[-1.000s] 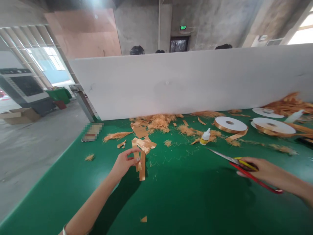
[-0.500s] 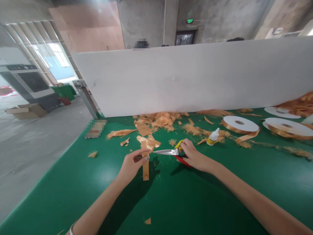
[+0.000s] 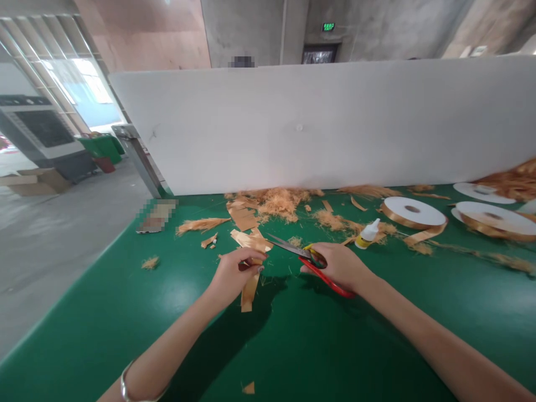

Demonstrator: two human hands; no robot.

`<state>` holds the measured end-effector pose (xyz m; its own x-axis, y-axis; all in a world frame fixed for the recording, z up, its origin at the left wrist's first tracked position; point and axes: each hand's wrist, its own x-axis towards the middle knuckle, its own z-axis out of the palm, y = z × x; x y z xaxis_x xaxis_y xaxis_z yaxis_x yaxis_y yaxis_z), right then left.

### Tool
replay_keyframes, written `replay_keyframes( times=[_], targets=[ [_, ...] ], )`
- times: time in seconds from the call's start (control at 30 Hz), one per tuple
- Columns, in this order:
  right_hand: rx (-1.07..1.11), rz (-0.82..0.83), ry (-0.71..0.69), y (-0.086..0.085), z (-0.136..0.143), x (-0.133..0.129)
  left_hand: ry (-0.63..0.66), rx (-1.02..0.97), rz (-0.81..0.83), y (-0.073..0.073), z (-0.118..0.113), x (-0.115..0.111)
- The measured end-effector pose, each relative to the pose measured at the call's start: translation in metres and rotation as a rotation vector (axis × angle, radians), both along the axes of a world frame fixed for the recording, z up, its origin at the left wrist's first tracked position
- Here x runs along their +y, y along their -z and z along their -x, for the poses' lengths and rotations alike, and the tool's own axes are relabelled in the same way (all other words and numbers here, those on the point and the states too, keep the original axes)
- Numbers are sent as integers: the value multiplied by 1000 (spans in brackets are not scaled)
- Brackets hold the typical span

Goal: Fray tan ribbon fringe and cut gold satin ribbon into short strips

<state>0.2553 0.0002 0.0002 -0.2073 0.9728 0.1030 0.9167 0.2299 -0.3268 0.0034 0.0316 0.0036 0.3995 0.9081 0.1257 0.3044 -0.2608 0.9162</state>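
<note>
My left hand (image 3: 234, 276) pinches a strip of gold ribbon (image 3: 250, 295) between thumb and fingers; the strip's lower end hangs toward me. My right hand (image 3: 341, 265) is closed around the handles of a pair of scissors (image 3: 322, 274), one handle red and the other yellow. Their blades point left and away, close above the ribbon pieces, and look closed or nearly so. Beyond my left hand lie several cut gold ribbon pieces (image 3: 242, 215), partly overlapping. A pile of frayed orange threads (image 3: 281, 204) sits behind them.
On the right stand a white glue bottle (image 3: 367, 234) with a yellow label and ribbon rolls (image 3: 412, 211) on white reels. A white board (image 3: 293, 134) closes off the back of the green table (image 3: 335, 346). A small ribbon scrap (image 3: 249, 388) lies near me.
The scissors have turned in my right hand, tips now pointing farther away and the red handle nearer me. My left hand has shifted slightly right, and the ribbon strip has tilted.
</note>
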Motion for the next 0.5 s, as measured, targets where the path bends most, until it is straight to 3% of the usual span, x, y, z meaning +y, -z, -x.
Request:
replay_keyframes(
  times=[0.5],
  targets=[
    [-65, 61, -97, -2, 9, -7, 32, -17, 40, -4, -10, -6]
  ],
)
